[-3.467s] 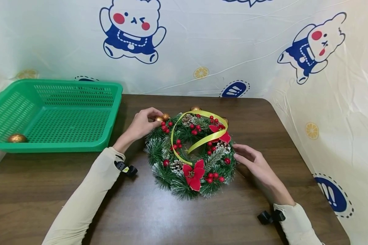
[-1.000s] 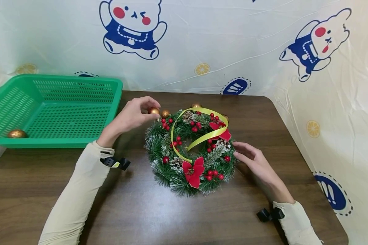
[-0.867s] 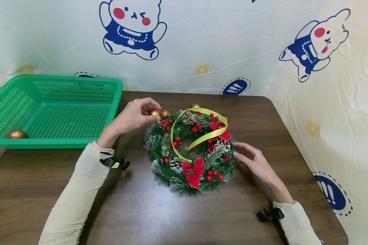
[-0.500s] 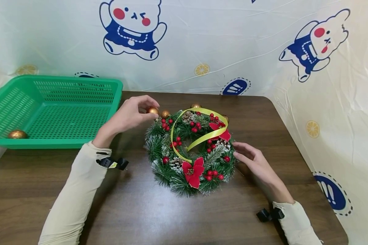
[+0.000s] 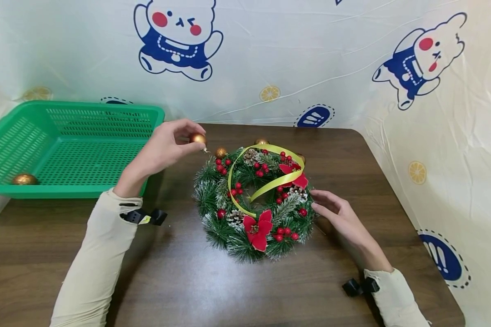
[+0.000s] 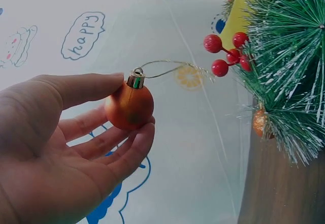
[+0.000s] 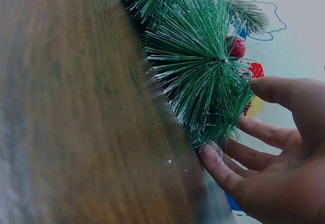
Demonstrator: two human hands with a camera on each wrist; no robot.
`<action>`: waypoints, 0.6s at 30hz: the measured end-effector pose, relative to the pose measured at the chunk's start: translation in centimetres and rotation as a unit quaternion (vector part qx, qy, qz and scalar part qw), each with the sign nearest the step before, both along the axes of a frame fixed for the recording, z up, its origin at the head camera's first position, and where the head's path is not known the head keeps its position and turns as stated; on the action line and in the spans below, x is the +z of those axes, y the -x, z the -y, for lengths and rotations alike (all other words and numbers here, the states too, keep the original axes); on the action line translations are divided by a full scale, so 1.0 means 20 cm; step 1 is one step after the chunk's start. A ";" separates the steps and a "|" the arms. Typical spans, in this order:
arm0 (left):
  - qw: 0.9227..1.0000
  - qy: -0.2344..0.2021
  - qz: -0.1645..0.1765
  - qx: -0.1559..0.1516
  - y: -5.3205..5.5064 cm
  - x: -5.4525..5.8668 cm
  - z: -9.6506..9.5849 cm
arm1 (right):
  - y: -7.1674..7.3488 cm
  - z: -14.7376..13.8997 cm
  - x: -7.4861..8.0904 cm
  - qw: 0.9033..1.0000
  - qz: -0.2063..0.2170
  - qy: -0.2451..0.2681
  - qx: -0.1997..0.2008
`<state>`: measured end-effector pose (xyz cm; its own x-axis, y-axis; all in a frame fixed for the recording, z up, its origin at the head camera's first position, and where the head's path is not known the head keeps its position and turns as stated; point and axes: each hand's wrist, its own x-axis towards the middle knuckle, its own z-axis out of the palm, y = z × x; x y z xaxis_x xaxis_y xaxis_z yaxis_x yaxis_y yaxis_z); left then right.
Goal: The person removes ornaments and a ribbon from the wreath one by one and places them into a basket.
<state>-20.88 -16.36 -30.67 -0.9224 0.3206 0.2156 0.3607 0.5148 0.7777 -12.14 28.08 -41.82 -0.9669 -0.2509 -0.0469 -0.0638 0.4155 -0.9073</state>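
Note:
My left hand [image 5: 157,147] pinches a gold Christmas ball [image 6: 131,107] between thumb and fingers, in the air left of the wreath. Its metal cap and a thin loop of gold string [image 6: 167,61] point toward the wreath in the left wrist view. A green Christmas wreath [image 5: 218,236] lies on the table, dressed with red berries, pine cones, red flowers [image 5: 258,230] and a yellow ribbon [image 5: 278,181]. My right hand [image 5: 348,225] rests at the wreath's right edge, its relaxed fingertips [image 7: 216,165] touching the green needles.
On the left stands a green basket [image 5: 77,194] with one gold ball [image 5: 24,179] inside. More gold balls, including one at the upper left [image 5: 221,152] and one at the back [image 5: 262,141], sit along the wreath's far rim. A printed sheet [image 5: 245,59] hangs behind the brown table [image 5: 212,290].
My left hand has drawn the gold ball away from the wreath's upper left edge, leftward and up, so its cap now shows. My right hand has stayed at the wreath.

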 end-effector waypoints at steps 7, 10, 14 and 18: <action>1.000 -0.005 0.006 0.007 0.00 0.00 0.00 | 0.00 0.00 0.00 1.000 -0.005 -0.007 0.002; 1.000 -0.007 0.006 0.009 0.00 0.00 -0.01 | 0.00 0.00 0.00 1.000 -0.005 -0.007 0.002; 1.000 -0.012 0.001 0.017 -0.02 0.01 0.00 | 0.00 0.00 0.00 1.000 -0.004 -0.005 0.003; 0.999 -0.014 -0.001 0.029 -0.04 0.03 0.02 | 0.01 0.00 -0.01 1.000 -0.003 -0.005 0.001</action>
<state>-20.17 -16.70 -30.14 -0.9388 0.2602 0.2258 0.3325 0.5132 0.7912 -12.24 28.11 -41.96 -0.9665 -0.2532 -0.0430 -0.0711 0.4246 -0.9026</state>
